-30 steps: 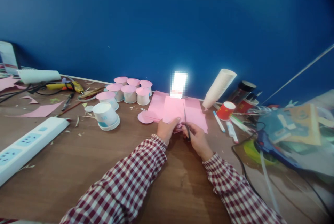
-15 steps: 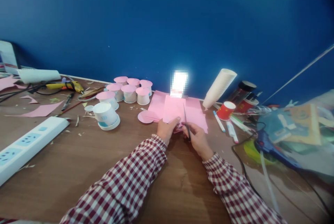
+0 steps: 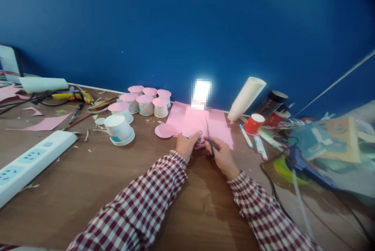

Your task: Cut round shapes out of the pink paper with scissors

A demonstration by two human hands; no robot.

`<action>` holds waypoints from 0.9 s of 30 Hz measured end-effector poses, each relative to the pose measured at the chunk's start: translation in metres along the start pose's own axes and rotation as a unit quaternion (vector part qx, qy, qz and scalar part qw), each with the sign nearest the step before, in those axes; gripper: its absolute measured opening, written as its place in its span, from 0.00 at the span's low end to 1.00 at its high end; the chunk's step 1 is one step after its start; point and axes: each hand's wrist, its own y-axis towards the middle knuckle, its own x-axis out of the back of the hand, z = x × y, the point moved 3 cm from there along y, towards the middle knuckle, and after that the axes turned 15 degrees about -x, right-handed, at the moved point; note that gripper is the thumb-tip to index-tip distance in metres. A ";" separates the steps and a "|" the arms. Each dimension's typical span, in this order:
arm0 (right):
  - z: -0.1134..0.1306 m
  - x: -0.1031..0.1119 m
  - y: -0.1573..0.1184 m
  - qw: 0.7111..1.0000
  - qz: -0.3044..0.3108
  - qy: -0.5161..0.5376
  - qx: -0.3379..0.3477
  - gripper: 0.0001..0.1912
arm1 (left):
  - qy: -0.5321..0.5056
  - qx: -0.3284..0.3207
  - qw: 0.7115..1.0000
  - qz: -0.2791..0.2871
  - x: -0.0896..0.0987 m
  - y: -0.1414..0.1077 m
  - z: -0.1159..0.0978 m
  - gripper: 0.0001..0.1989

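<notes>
My left hand [image 3: 186, 145] pinches the lower edge of a pink paper sheet [image 3: 195, 121], thumb on top. Close to its right, my right hand [image 3: 223, 155] is closed on dark-handled scissors [image 3: 209, 138], whose thin blade points up along the sheet's right side. Larger pink paper [image 3: 176, 116] lies beneath and behind the held sheet. Pink paper circles [image 3: 163, 131] rest just left of it. Whether the blades are cutting into the paper is too small to tell.
Several cups topped with pink discs [image 3: 145, 100] stand at the left back, near a white cup [image 3: 116, 127]. A power strip [image 3: 32, 165] and yellow glue gun [image 3: 84, 97] lie left. Stacked cups [image 3: 246, 97], a red cup [image 3: 254, 123] and a blue glue gun [image 3: 307, 167] are right.
The held pink sheet has shifted very slightly to the right at its top. Both hands keep nearly the same place and grip.
</notes>
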 end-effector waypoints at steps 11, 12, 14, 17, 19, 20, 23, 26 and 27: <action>-0.002 0.000 0.001 1.000 0.004 0.003 0.005 0.23 | 0.000 -0.007 1.000 0.006 0.002 0.002 0.003 0.16; -0.002 0.000 0.001 1.000 0.004 0.002 0.005 0.23 | 0.002 -0.006 1.000 0.006 0.002 0.003 0.003 0.16; -0.001 0.000 0.001 1.000 0.004 -0.001 0.006 0.24 | 0.003 -0.005 1.000 0.006 0.002 0.003 0.004 0.16; -0.001 0.000 0.000 1.000 0.003 -0.007 0.008 0.24 | 0.000 -0.007 1.000 0.011 0.003 0.003 0.005 0.16; -0.001 0.000 0.000 1.000 0.001 -0.012 0.007 0.24 | -0.003 -0.009 1.000 0.016 0.003 0.003 0.006 0.16; -0.001 0.001 0.000 1.000 0.001 -0.012 0.007 0.24 | 0.000 -0.010 1.000 0.014 0.003 0.003 0.005 0.15; -0.002 0.001 0.001 1.000 0.005 -0.009 0.007 0.23 | 0.012 -0.007 1.000 -0.002 0.003 0.002 0.001 0.16; -0.002 0.001 0.000 1.000 0.011 -0.009 0.012 0.23 | 0.009 -0.011 1.000 -0.012 0.001 0.000 -0.005 0.17; -0.002 0.001 0.000 1.000 0.012 -0.013 0.013 0.22 | 0.010 -0.014 1.000 -0.015 0.000 0.000 -0.007 0.17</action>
